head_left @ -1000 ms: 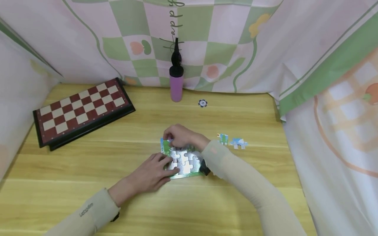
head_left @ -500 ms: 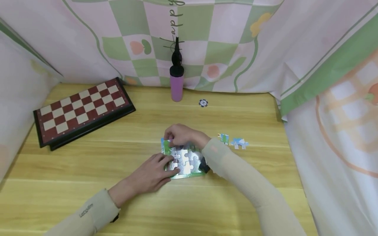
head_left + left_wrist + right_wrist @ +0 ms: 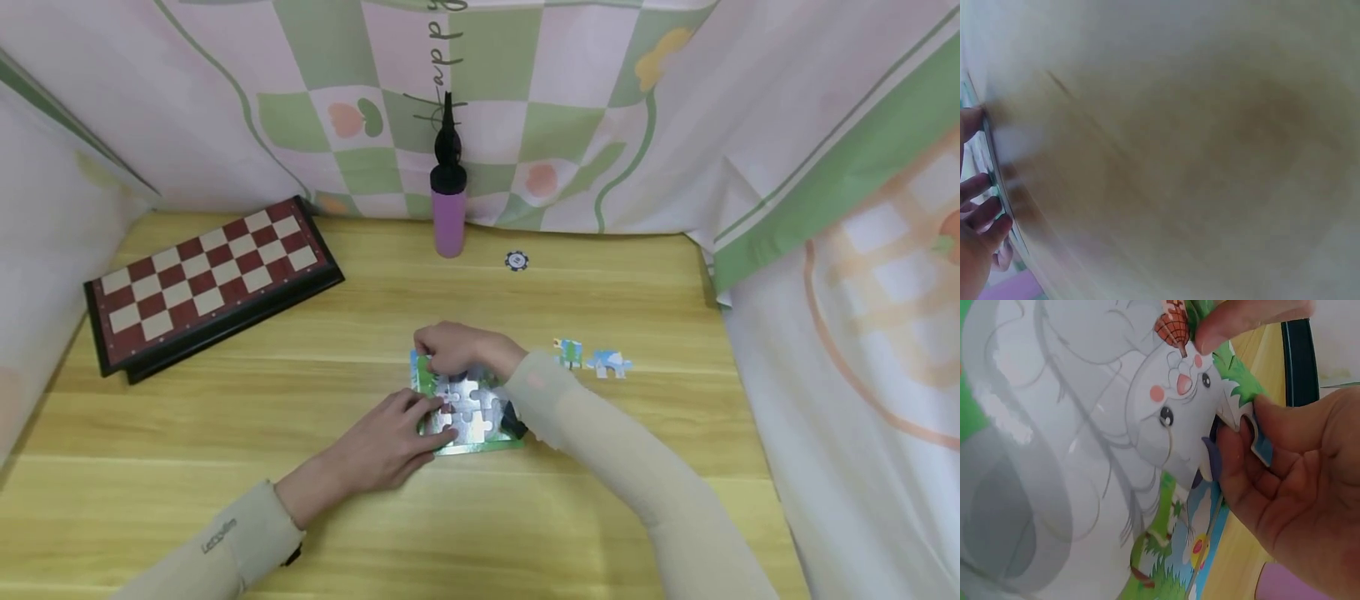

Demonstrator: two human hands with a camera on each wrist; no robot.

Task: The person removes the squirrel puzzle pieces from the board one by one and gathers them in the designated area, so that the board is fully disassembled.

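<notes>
A small jigsaw puzzle [image 3: 468, 412] with a grey animal picture lies mid-table. My left hand [image 3: 426, 417] rests with straight fingers on its left edge; in the left wrist view only the fingertips [image 3: 982, 209] show at the frame's edge, the rest is blurred. My right hand [image 3: 444, 357] is curled over the puzzle's far left corner. In the right wrist view the puzzle [image 3: 1085, 425] fills the frame, and my right hand [image 3: 1235, 387] pinches a puzzle piece [image 3: 1230, 409] with green and blue print at that corner, thumb pressing from above.
Two loose pieces [image 3: 567, 352] [image 3: 609, 363] lie to the puzzle's right. A chessboard [image 3: 210, 279] sits at the back left, a purple bottle-like pump [image 3: 448, 212] and a dark chip [image 3: 515, 262] near the back curtain. Cloth walls enclose the wooden table [image 3: 225, 417].
My right hand has shifted very slightly over the puzzle's far corner, still pinching there. My left hand has stayed in place.
</notes>
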